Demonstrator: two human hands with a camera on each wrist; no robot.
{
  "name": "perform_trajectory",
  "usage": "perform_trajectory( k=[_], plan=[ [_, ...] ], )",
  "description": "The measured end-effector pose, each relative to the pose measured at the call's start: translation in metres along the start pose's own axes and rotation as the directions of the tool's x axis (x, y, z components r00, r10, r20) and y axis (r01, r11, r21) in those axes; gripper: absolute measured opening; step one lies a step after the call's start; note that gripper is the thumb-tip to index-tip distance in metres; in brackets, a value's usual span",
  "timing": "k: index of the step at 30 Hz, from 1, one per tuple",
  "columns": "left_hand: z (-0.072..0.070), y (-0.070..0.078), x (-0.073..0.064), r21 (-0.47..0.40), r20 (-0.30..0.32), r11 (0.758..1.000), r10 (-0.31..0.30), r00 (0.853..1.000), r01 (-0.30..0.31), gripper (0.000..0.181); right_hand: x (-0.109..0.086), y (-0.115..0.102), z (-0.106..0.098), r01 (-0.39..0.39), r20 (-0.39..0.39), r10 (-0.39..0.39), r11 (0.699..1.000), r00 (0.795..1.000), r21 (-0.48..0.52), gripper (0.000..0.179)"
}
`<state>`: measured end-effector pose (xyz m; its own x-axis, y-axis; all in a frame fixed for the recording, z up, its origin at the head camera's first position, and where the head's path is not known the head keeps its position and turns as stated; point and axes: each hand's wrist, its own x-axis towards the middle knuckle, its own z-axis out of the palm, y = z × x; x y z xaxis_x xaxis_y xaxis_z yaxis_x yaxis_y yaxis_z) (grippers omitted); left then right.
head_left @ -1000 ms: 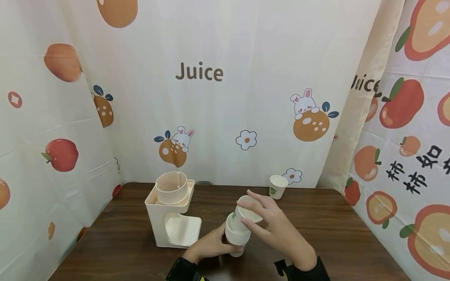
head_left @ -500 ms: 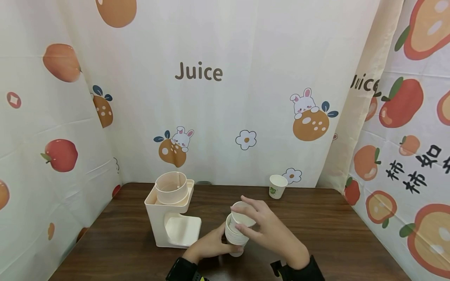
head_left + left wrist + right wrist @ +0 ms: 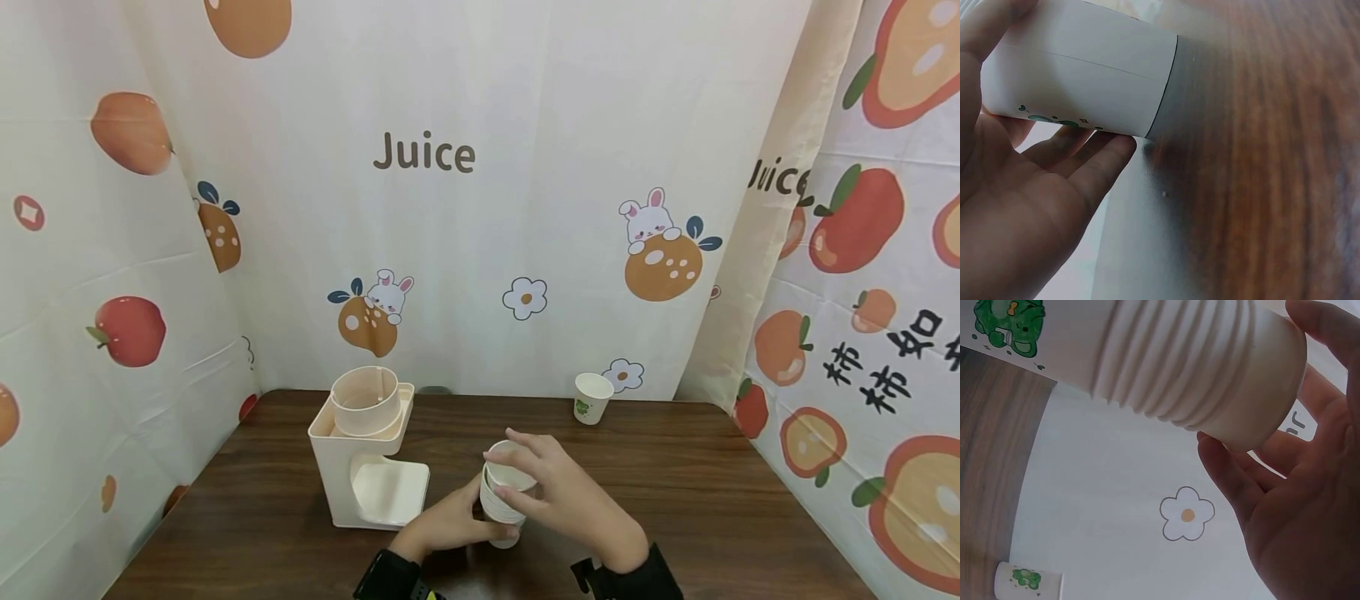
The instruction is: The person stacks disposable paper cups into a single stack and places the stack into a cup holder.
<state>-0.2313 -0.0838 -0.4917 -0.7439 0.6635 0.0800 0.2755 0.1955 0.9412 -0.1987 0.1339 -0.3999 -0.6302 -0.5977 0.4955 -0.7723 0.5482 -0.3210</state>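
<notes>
A stack of white paper cups (image 3: 497, 505) stands on the dark wooden table near its front. My left hand (image 3: 450, 521) grips the lower part of the stack; in the left wrist view its fingers curl round the bottom cup (image 3: 1085, 75), close over the tabletop. At the top of the stack, my right hand (image 3: 558, 493) holds the uppermost paper cup (image 3: 512, 468) between thumb and fingers near its rim. From the right wrist, that cup (image 3: 1275, 381) sits nested in the others, whose rims form close ridges. A green cartoon print shows lower on the stack.
To the left stands a cream-coloured holder (image 3: 333, 479) with a round cylinder (image 3: 366, 402) on top and a flat ledge at its front. One more paper cup (image 3: 592, 398) stands upright at the table's back edge. Printed curtains (image 3: 465, 233) enclose the table behind and at both sides.
My right hand has moved left and down with the uppermost cup, which tilted at first and now sits deeper in the stack. The left hand has stayed in place.
</notes>
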Motion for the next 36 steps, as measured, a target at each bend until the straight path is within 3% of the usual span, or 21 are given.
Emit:
perform_trajectory(
  k=[13, 36],
  plan=[
    [0.0003, -0.0026, -0.0004, -0.034, 0.025, 0.999, 0.025, 0.999, -0.025, 0.088, -0.0008, 0.0031, 0.0097, 0.035, 0.022, -0.035, 0.999, 0.999, -0.015, 0.034],
    [0.0005, 0.0008, -0.0006, 0.004, 0.016, 1.0, 0.017, 1.0, -0.017, 0.086, -0.0023, 0.0021, 0.0071, -0.06, 0.068, 0.059, 0.998, 0.996, 0.011, 0.038]
  ],
)
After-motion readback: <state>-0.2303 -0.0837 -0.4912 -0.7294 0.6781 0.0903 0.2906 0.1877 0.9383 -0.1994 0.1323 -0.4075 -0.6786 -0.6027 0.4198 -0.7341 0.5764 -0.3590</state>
